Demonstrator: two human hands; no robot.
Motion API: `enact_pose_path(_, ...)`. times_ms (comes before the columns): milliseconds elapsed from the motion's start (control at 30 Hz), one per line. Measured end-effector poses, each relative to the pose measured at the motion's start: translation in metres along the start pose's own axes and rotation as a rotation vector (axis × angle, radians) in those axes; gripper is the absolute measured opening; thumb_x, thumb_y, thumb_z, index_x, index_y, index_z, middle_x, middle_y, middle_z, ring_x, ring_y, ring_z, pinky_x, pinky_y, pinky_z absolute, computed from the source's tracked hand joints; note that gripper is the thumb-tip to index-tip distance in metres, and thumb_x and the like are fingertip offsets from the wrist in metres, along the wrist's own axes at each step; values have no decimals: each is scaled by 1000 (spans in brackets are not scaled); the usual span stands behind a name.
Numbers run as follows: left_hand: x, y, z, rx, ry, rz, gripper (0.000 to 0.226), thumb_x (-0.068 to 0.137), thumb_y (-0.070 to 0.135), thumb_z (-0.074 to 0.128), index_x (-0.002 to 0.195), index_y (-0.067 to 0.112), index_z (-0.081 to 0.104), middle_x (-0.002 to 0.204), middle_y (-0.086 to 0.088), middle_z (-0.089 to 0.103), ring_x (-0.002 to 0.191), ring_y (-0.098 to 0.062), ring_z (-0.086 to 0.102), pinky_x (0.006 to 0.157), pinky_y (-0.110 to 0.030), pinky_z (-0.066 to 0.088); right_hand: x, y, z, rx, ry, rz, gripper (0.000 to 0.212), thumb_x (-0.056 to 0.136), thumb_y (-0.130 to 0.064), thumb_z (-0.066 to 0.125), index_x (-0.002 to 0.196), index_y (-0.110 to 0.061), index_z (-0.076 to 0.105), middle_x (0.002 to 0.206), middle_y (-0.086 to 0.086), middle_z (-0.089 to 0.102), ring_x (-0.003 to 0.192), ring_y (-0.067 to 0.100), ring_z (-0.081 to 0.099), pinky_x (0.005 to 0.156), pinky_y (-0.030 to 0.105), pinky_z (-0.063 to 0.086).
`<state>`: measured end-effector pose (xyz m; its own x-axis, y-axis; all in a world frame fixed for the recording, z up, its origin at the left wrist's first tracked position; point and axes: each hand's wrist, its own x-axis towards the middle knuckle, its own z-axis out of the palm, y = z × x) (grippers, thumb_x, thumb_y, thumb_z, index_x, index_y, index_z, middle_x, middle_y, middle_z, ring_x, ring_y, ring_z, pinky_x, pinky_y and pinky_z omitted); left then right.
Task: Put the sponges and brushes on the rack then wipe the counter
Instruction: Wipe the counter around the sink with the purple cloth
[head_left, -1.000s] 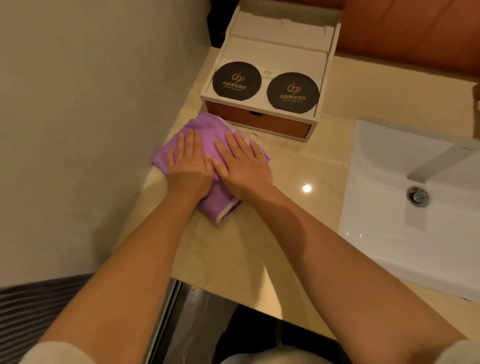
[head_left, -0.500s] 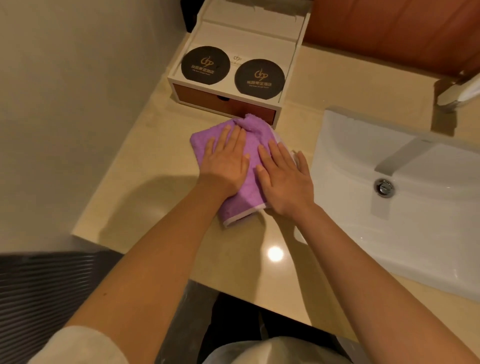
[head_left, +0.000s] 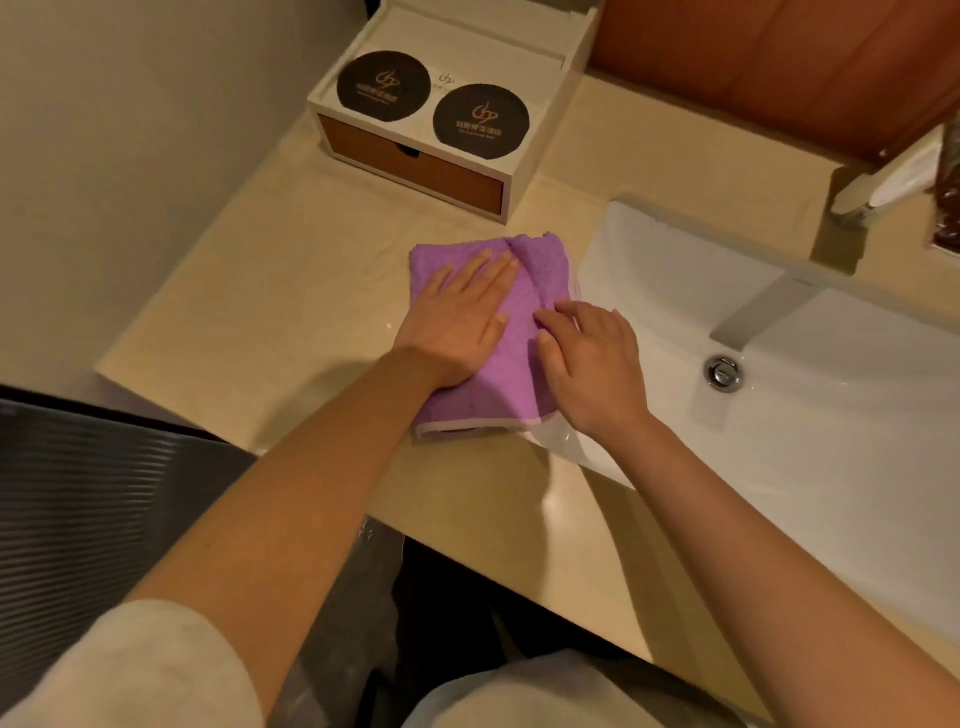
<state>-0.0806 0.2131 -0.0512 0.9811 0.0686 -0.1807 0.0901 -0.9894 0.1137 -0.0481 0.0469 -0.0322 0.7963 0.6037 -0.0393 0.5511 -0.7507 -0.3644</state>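
Note:
A folded purple cloth lies on the beige counter beside the sink's left rim. My left hand presses flat on the cloth with straight fingers. My right hand rests on the cloth's right edge, its fingers slightly bent, partly over the sink rim. No sponges, brushes or rack are in view.
A white box with a wooden drawer and two black round coasters stands at the back of the counter. The white sink with its drain fills the right side; a tap is at the far right. A wall bounds the left.
Both hands have slid the purple cloth to the right along the counter, from the wall side in front of the box to the sink's rim.

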Motion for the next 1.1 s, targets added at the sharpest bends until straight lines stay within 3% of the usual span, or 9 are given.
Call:
enact_pose_path(100, -21, 3, 6, -40, 5, -32, 55, 99, 33, 20, 150, 20, 4, 159, 4, 4, 147, -12, 1, 119, -37, 3, 1, 0, -3, 24, 65, -56, 43, 92, -29, 32, 109, -13, 68, 116, 12, 60, 113, 31, 50, 99, 35, 27)
enact_pose_path(233, -57, 1, 19, -18, 140, -62, 55, 92, 31, 28, 141, 10, 39, 147, -7, 42, 136, -23, 40, 108, -46, 35, -9, -14, 6, 91, 43, -159, 46, 85, -27, 33, 114, -11, 65, 130, 17, 55, 122, 36, 48, 103, 43, 35)
enact_pose_path(333, -75, -6, 18, -69, 78, -83, 64, 89, 40, 17, 147, 14, 26, 154, -4, 27, 143, -20, 25, 112, -44, 25, -21, -24, 22, 142, 1, -171, 48, 87, -26, 33, 124, -9, 58, 139, 20, 47, 131, 37, 42, 106, 49, 35)
enact_pose_path(400, -76, -12, 17, -78, 42, -92, 68, 88, 45, 10, 150, 18, 16, 158, 1, 15, 146, -16, 13, 114, -42, 17, -25, -32, 28, 213, -5, -63, 51, 90, -31, 34, 136, -12, 46, 148, 19, 34, 137, 35, 31, 110, 51, 29)
enact_pose_path(500, -75, -11, 22, -16, 60, -109, 63, 91, 42, 18, 147, 17, 25, 155, 0, 27, 143, -16, 24, 111, -41, 18, -29, -33, 28, 438, -30, 181, 63, 91, -43, 36, 148, -21, 21, 154, 12, 19, 140, 29, 26, 111, 44, 27)
enact_pose_path(667, -72, -8, 24, -62, 93, -94, 61, 91, 46, 17, 148, 23, 21, 156, -3, 23, 144, -21, 22, 112, -43, 15, -35, -35, 29, 403, -62, 349, 71, 92, -53, 40, 149, -28, 6, 143, 3, 44, 119, 29, 53, 93, 42, 44)
enact_pose_path(833, -57, -6, 21, -41, 87, -54, 64, 89, 47, 14, 150, 25, 12, 158, -2, 16, 146, -22, 15, 115, -41, 12, -25, -26, 28, 399, 13, 357, 68, 93, -48, 43, 149, -27, 11, 109, 5, 65, 95, 30, 63, 76, 34, 46)
enact_pose_path(1000, -28, 5, 25, -46, 175, -18, 58, 91, 41, 31, 144, 17, 35, 148, -10, 39, 138, -26, 36, 113, -43, 24, -8, -15, 16, 411, 136, 366, 54, 95, -33, 49, 144, -25, 28, 117, 5, 65, 99, 29, 62, 79, 29, 40)
enact_pose_path(1100, -8, 15, 16, -43, 113, -33, 64, 90, 47, 13, 147, 18, 17, 153, -11, 28, 142, -27, 27, 114, -44, 15, 8, 0, 10, 359, 160, 376, 50, 93, -23, 53, 141, -24, 39, 134, -2, 57, 116, 27, 57, 90, 31, 41)
